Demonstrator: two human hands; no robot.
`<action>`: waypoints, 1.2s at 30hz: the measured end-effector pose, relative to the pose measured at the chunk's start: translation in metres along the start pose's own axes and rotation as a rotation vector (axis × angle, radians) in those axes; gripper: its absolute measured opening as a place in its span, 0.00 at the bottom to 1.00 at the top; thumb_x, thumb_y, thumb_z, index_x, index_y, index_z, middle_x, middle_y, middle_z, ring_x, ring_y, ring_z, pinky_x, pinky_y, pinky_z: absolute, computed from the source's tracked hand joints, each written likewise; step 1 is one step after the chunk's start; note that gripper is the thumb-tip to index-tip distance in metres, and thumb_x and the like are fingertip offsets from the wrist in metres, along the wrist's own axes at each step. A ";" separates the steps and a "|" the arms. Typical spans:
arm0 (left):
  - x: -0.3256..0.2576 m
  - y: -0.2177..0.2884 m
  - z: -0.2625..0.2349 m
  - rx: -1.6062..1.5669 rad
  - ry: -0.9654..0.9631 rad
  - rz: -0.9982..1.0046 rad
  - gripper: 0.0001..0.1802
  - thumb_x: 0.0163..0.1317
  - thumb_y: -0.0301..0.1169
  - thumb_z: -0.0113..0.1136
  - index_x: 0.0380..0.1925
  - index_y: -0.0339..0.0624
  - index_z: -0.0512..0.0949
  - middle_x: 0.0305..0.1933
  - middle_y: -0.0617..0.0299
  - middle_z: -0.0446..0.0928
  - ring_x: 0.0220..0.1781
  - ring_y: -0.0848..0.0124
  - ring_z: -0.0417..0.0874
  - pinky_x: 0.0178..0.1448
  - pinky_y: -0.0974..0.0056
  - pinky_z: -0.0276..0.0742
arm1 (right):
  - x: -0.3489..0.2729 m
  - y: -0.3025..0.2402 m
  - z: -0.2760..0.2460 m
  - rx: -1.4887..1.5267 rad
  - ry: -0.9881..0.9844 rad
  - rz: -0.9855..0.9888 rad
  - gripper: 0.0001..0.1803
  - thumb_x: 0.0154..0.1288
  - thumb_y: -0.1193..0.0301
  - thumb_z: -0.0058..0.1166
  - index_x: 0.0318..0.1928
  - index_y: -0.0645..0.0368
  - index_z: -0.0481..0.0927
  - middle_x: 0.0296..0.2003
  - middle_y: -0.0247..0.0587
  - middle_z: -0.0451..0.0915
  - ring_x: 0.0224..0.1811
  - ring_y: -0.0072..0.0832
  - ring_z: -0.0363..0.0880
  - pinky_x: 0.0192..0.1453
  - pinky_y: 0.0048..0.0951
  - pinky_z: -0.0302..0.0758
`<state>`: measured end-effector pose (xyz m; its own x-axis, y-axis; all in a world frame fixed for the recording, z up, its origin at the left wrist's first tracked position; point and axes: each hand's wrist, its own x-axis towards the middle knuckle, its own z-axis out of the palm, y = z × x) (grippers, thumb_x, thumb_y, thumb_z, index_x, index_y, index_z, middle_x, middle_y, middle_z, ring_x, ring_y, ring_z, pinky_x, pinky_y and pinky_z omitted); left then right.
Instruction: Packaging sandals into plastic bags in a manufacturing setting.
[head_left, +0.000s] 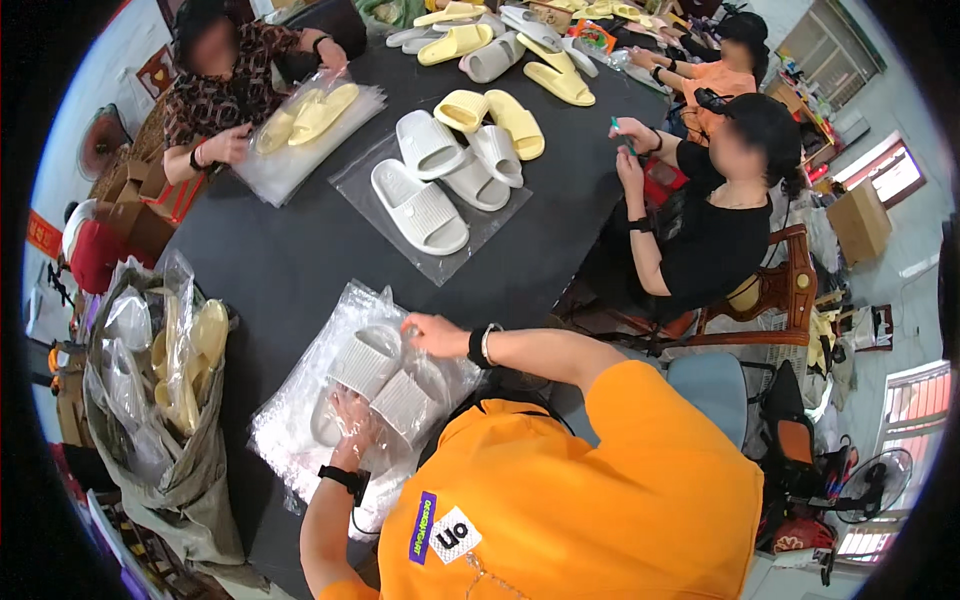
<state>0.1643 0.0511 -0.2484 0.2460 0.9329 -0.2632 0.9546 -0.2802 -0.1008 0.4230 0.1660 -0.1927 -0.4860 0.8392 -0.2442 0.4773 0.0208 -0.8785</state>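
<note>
In front of me, a pair of light grey slide sandals [408, 405] lies in a clear plastic bag [352, 305] on top of a stack of such bags. My left hand [354, 425] reaches under the film, its fingers closed against the heel end of one slide; glare on the plastic blurs them. At the bag's upper right edge, my right hand [437, 336] pinches the film between thumb and fingers. Farther out on the dark table [285, 255], loose grey slides [420, 208] and yellow slides [517, 125] rest on another clear bag [440, 268].
A grey sack [195, 490] of bagged slides stands at my left. Across the table, a person in a patterned shirt [225, 95] handles bagged yellow slides [307, 117]. People in black [715, 235] and orange [720, 85] sit to the right. More slides [490, 55] lie at the far end.
</note>
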 end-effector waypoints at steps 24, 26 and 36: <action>-0.107 -0.044 -0.009 -0.399 0.407 -0.329 0.25 0.36 0.27 0.51 0.41 0.42 0.77 0.49 0.52 0.71 0.58 0.52 0.63 0.61 0.51 0.54 | -0.047 0.001 -0.026 -0.049 -0.025 0.000 0.30 0.57 0.62 0.54 0.56 0.64 0.62 0.37 0.44 0.76 0.35 0.27 0.75 0.36 0.24 0.72; -0.108 -0.046 -0.003 -0.361 0.375 -0.348 0.25 0.36 0.27 0.51 0.41 0.42 0.77 0.50 0.53 0.71 0.59 0.53 0.62 0.61 0.52 0.53 | -0.049 -0.008 -0.033 -0.049 -0.046 0.032 0.26 0.58 0.68 0.53 0.56 0.64 0.63 0.37 0.45 0.76 0.34 0.27 0.76 0.35 0.22 0.73; -0.106 -0.044 -0.002 -0.333 0.387 -0.346 0.23 0.39 0.28 0.52 0.41 0.43 0.77 0.49 0.53 0.72 0.58 0.53 0.63 0.61 0.51 0.54 | -0.068 0.033 -0.051 0.451 0.023 0.286 0.21 0.60 0.76 0.50 0.53 0.59 0.61 0.40 0.42 0.73 0.33 0.22 0.75 0.37 0.22 0.75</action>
<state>0.0963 -0.0351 -0.2143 -0.1039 0.9890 0.1050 0.9757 0.0809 0.2035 0.5090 0.1379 -0.1839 -0.3642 0.7889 -0.4950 0.2236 -0.4419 -0.8688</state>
